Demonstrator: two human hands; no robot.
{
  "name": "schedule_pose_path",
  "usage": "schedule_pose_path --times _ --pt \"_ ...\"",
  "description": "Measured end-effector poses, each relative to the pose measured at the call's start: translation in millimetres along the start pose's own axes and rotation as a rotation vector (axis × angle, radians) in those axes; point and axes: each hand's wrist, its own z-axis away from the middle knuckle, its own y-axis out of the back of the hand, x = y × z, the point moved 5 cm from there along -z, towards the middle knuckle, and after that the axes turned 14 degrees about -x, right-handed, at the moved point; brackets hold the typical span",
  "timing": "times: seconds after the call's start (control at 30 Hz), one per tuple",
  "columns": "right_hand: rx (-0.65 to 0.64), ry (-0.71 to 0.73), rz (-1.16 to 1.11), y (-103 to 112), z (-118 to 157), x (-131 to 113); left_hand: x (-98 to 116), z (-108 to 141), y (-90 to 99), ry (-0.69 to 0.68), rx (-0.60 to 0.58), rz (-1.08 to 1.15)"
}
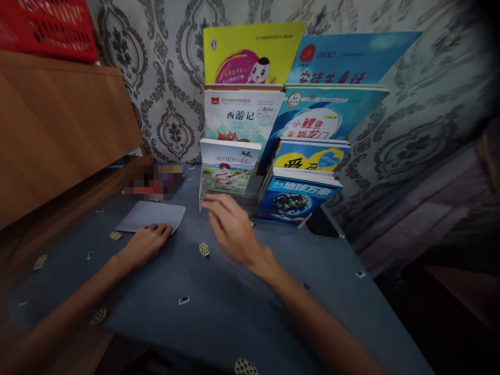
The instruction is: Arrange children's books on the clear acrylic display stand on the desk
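My left hand [150,244] is closed at the near right corner of a pale thin book [150,216], which lies flat on the dark grey tablecloth. Its fingers are curled on the book's edge. My right hand [230,226] is raised in front of a clear book stand [200,195], fingers reaching forward beside its lower left edge. I cannot tell whether the fingertips touch the stand. In its left column stand a book with a guitar player on the cover [228,169], a white book [242,114] and a yellow-green book [250,52].
The right column holds several blue and yellow books, with an earth book [299,200] in front. A blurred-out item [154,182] lies behind the pale book. At left are a wooden cabinet [66,125] and a red basket [50,31]. Patterned wallpaper [172,104] backs the table.
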Motion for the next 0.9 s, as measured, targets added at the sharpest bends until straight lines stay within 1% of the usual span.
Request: schedule_pose_path --times 0.07,0.13,0.2,0.27,0.37,0.47,0.57,0.67,0.8,0.9 --pt "-0.203 0.002 0.043 -32.0 14.7 1.1 20.9 6.4 3.8 -0.062 0.024 -0.034" --pt "-0.357 -0.011 0.068 -58.2 32.2 4.8 44.7 12.8 6.7 -0.134 0.059 -0.06" --pt "-0.427 -0.048 0.056 -74.9 49.2 11.3 70.0 19.8 9.9 -0.212 0.109 -0.075" --pt "-0.432 -0.1 0.012 -83.1 63.9 19.3 95.3 27.1 14.0 -0.293 0.168 -0.086" --pt "-0.422 -0.163 -0.048 -86.4 81.8 30.1 129.4 36.1 21.3 -0.404 0.24 -0.114" --pt "-0.436 -0.211 -0.053 -85.1 96.0 37.8 154.5 41.1 29.2 -0.485 0.309 -0.117" --pt "-0.43 -0.227 -0.036 -81.2 107.6 42.7 170.1 42.9 36.6 -0.524 0.363 -0.109" --pt "-0.406 -0.233 -0.019 -75.2 117.5 47.5 180.9 43.6 43.3 -0.547 0.388 -0.116" --pt "-0.389 -0.25 -0.006 -63.4 130.4 54.0 197.3 43.4 52.2 -0.594 0.399 -0.107" --pt "-0.39 -0.275 0.007 -52.3 141.8 59.7 213.5 40.3 57.5 -0.617 0.391 -0.115"
